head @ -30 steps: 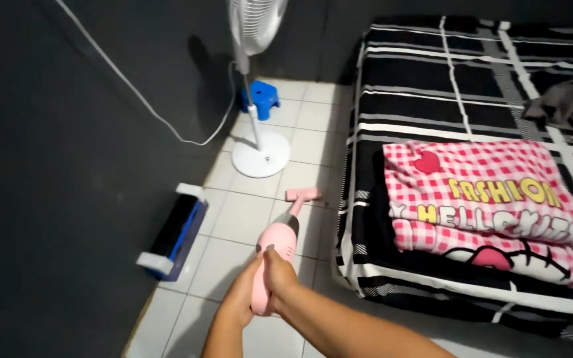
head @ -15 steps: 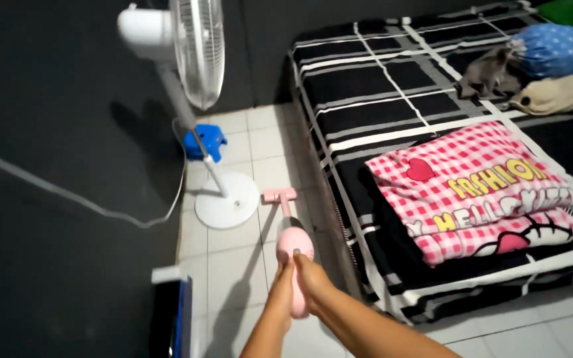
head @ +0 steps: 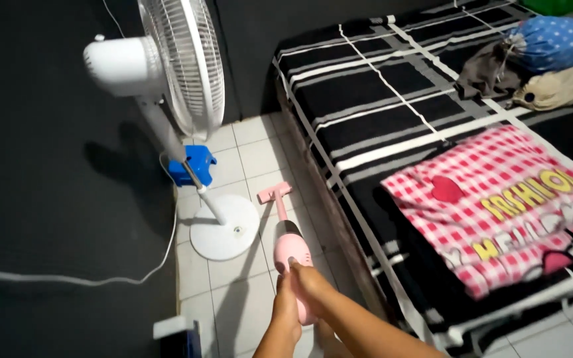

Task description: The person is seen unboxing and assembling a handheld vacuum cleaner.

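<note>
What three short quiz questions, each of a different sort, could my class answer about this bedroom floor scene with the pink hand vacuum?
1. True or false: both hands are wrapped around the handle of the pink hand vacuum.
2. Multiple choice: the vacuum's nozzle rests on A) the striped bed cover, B) the white floor tiles, C) the fan's base.
3. Fill in: the small blue stool stands on the floor behind the pole of the white ____.

Key: 1 true. 2 B: the nozzle lies on the tiles, between the fan's round base and the bed. 3 fan.
</note>
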